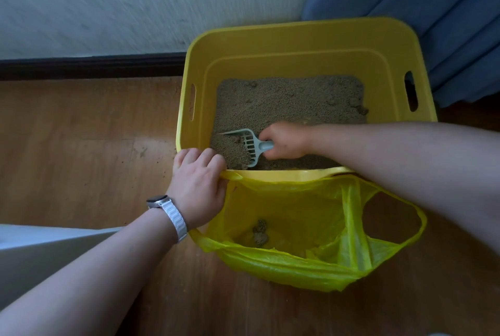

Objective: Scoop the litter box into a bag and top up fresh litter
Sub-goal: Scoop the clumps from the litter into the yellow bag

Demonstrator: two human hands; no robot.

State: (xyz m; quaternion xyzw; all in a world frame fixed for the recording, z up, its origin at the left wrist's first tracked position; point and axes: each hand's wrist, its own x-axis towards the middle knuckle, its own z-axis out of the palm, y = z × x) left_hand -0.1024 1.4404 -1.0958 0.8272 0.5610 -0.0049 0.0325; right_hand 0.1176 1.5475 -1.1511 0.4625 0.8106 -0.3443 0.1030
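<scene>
A yellow plastic litter box [303, 38] stands on the wooden floor against the wall, part filled with brown litter [292, 100]. My right hand [286, 141] reaches into it and grips the handle of a pale grey slotted scoop [250, 145], whose head lies in the litter at the near left. My left hand [198, 184] grips the near left rim of the box together with the edge of a yellow plastic bag [305, 257]. The bag hangs open just in front of the box. A few clumps [259, 231] lie at its bottom.
A blue curtain [433, 11] hangs at the back right beside the box. A white wall with a dark skirting board [89, 66] runs behind. Litter grains are scattered on the floor [81, 151] left of the box. A white surface [40, 252] juts in at lower left.
</scene>
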